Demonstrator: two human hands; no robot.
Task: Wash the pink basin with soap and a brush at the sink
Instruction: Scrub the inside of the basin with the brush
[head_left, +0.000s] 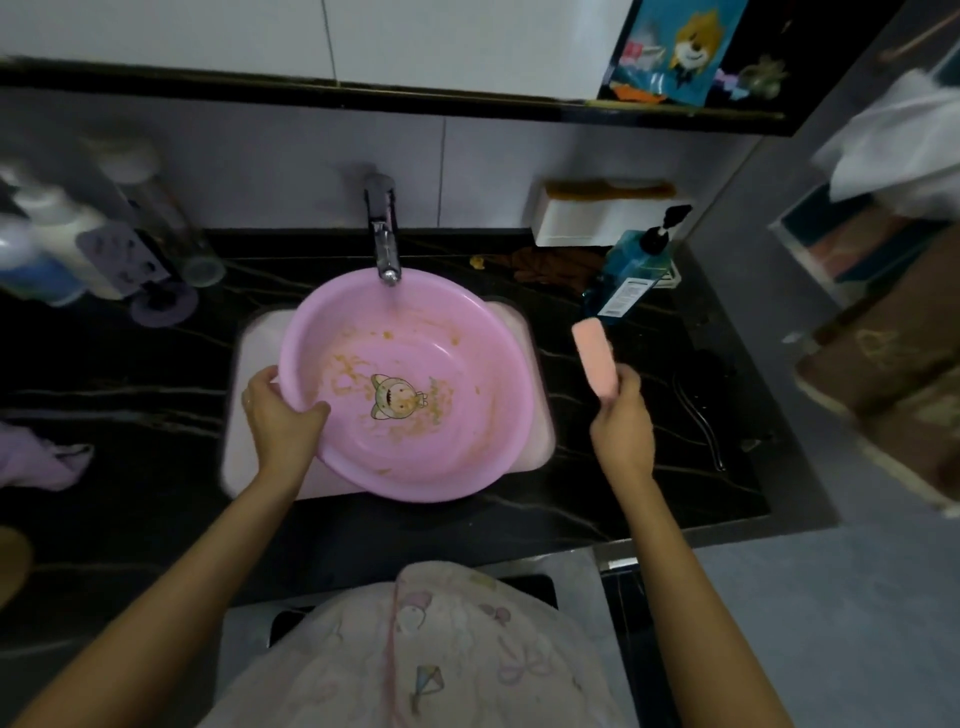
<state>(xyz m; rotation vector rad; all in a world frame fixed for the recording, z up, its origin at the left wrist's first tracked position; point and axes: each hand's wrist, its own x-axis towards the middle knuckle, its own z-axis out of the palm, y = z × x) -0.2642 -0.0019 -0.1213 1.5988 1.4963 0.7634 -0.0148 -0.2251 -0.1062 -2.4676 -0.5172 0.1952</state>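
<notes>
Head view. Nearest us, at the near-left corner of the sink (244, 358), our left hand (283, 415) clamps the rim of the pink basin (483, 431). Right of the sink and clear of it, our right hand (621, 421) grips a pink oblong, probably the brush (595, 358) though blurred, with its long axis pointing away from us. The basin lies leftward of that hand, filling the sink, with yellowish residue smeared around a cartoon print. At the sink's far edge the faucet (387, 249) overhangs the basin's rim.

1 basin (457, 338), 1 brush (595, 358), 1 tap (387, 254), 1 pump btl (631, 275); 2 hands: left hand (280, 415), right hand (621, 421).
</notes>
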